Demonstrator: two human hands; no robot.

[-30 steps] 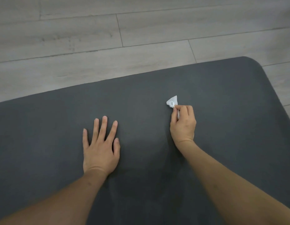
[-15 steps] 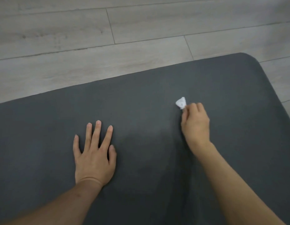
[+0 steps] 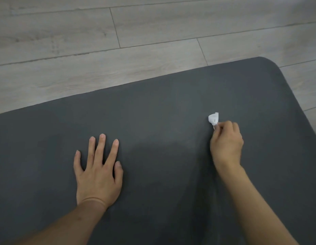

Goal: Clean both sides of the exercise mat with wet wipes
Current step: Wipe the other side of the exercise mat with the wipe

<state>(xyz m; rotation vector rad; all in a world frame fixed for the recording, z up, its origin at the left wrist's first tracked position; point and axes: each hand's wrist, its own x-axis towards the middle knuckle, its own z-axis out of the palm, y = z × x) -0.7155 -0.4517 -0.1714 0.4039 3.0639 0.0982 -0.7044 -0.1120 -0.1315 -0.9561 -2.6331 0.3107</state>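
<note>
A dark grey exercise mat lies flat on the floor and fills most of the view; its rounded far-right corner shows at the upper right. My left hand rests flat on the mat, fingers spread and straight. My right hand has its fingers curled round a small crumpled white wet wipe, which sticks out past the fingertips and touches the mat. A slightly darker, damp-looking patch lies on the mat between the two hands.
Light grey wood-plank floor stretches beyond the mat's far edge and along its right side. Nothing else stands on the floor in view.
My right hand has slid the wipe to the right across the mat. My left hand stays flat on the mat.
</note>
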